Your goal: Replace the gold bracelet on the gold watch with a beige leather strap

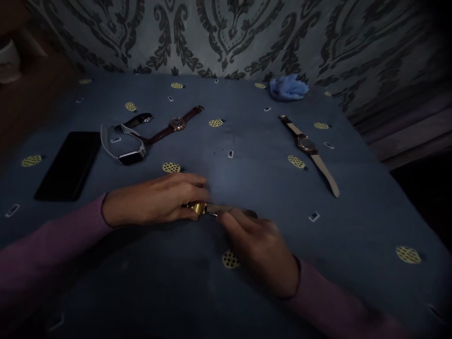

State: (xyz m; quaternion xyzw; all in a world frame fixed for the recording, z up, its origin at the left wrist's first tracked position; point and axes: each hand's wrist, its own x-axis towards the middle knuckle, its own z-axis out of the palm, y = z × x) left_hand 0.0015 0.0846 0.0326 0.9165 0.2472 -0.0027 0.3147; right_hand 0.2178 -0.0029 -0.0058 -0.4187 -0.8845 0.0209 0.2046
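My left hand (158,197) is closed around a gold-coloured wristwatch (198,208), its fingers covering part of the case. The watch's dark strap (226,208) stretches to the right along the tablecloth, partly behind my other hand. My right hand (256,242) pinches a thin metal tool (212,214), whose shiny tip meets the watch near where strap and case join. Most of that tool is hidden by the fingers, so its exact kind does not show.
On the blue tablecloth (261,183) lie a black smartphone (68,165), a smartwatch (132,157) with a pale band, a dark-strapped watch (137,121) and a brown-strapped watch (177,124). A beige-strapped watch (306,144) lies at right. A crumpled blue cloth (288,88) sits by the patterned wall.
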